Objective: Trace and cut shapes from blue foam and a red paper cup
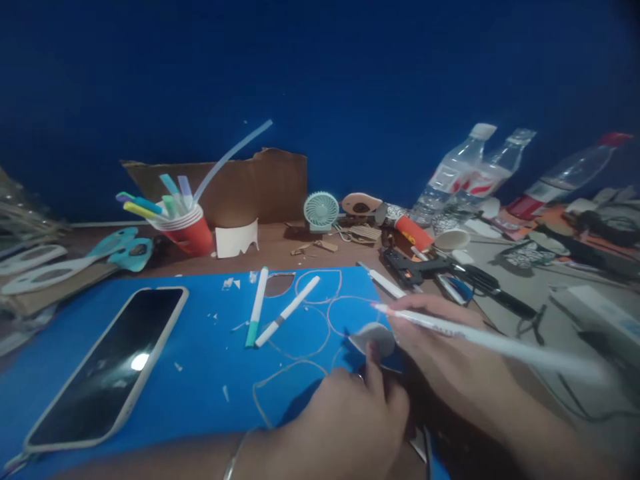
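Note:
My right hand is closed around a slim white pen with a pinkish tip. The tip points left, over the far side of a rounded outline on the blue sheet. One stretched index finger of my left hand presses a small pale cutout with a pointed corner flat on the sheet; its other fingers are partly curled. Several rounded, leaf-like outlines are drawn in pale lines around the cutout. Left of them lie a white marker with a green end and a white-and-grey pen.
A phone lies on the sheet's left. Behind stand a red cup of markers, a small green fan and cardboard. Rightward are a cutter, a black glue gun, and plastic bottles. Scissors lie left.

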`<state>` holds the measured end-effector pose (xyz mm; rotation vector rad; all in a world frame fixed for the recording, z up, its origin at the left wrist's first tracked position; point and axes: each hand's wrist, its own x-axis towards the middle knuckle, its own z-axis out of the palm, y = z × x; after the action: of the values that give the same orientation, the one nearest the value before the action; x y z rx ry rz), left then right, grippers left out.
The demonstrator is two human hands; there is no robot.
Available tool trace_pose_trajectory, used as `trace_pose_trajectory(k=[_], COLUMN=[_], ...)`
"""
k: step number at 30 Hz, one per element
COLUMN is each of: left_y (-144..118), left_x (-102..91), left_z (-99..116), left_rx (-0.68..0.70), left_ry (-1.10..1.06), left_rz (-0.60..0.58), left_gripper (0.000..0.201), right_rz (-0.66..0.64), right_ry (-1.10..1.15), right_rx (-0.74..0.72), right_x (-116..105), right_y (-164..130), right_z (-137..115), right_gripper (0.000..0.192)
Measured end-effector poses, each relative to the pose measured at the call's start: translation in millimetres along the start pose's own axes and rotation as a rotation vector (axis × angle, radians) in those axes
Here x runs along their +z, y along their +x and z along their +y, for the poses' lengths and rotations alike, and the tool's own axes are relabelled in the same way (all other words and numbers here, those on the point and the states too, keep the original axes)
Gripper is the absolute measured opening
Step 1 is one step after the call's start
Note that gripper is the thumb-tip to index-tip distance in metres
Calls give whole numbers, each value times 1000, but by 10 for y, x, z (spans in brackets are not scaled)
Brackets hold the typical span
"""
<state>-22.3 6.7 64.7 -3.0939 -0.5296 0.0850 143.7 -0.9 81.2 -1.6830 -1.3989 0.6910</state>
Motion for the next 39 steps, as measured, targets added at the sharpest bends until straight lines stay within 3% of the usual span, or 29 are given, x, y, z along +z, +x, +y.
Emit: trace_pose_trajectory(k=[3, 5, 9, 13, 21, 25, 31, 39], left_y=[-15, -28, -46, -27, 15, -4, -57, -86], left_x=[32, 63, 116, 113, 52, 58, 20, -32], left_z=[3, 9, 45, 57, 12, 26, 68, 54], left_rx=[6, -1, -27, -30, -9, -1, -120, -130], left_ry=[-45, -63, -41, -6, -63, -65, -150, -202], left_rz=[42, 93, 175, 217, 102, 135, 83, 45], left_gripper=[18, 16, 21, 22, 24, 24, 25, 26], right_rz=[-261, -399, -536, -548, -626, -631, -632, -594], right_ry=[-90, -211, -360, -299, -365, -385, -419, -385], right_rx=[-94, -245, -511, -523, -548, -547, -535, -485], right_x=[105, 205, 380, 438, 439, 450, 463, 477], right_y=[179, 317, 491, 505, 501, 505, 502, 504], right_z=[-74, -94, -59, 60, 135, 127, 140, 141], right_gripper=[14, 18, 37, 45, 48, 49, 50, 41])
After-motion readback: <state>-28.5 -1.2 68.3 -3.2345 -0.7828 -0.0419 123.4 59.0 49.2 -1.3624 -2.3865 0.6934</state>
